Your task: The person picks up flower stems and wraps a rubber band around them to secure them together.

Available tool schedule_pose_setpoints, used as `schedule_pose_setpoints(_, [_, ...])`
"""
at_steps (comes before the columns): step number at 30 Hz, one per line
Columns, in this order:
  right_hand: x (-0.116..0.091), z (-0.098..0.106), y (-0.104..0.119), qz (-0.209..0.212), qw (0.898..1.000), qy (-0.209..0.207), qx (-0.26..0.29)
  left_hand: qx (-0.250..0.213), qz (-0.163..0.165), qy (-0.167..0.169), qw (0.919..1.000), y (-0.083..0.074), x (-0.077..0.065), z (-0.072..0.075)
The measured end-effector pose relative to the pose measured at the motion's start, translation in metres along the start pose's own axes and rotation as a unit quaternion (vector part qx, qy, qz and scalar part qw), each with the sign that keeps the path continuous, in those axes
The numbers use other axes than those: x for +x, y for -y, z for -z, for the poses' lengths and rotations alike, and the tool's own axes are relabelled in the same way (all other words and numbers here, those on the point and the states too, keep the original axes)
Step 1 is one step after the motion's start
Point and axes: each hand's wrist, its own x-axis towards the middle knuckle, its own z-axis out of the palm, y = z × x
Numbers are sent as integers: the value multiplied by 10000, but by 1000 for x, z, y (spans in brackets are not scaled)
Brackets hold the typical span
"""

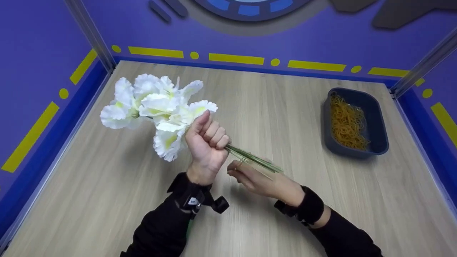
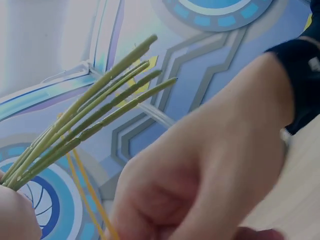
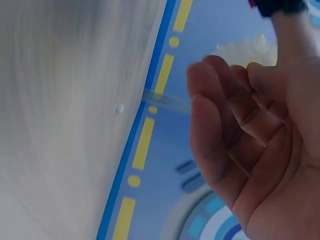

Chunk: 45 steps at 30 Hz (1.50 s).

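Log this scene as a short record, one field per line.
Left grip: holds slender green stems below white, frilly-petalled flowers
Right grip: beside the stems, drawing out a thin yellow rubber band
Band position: appears looped round the stems, stretched toward the right grip
Container: dark grey, rounded rectangular tub, right side of the head view
Contents: heap of yellowish rubber bands
Surface: light wood-grain tabletop
Backdrop: blue-purple panels with yellow dashes
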Motion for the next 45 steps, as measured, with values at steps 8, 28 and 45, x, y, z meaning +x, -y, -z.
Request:
schedule_pose_setpoints(8, [-9,10,34,270,9981,-26,-554,411,-679,232,9966,-10,6,1])
schedule_pose_setpoints(28, [-20,99,3,162,9550,-2955,-203,1615,977,126,9819,16,-5,1])
schedule_pose_setpoints(45, [-5,43,-30,-584,9834,-1686,-330,109,1177,537,9915,16,-18,-10])
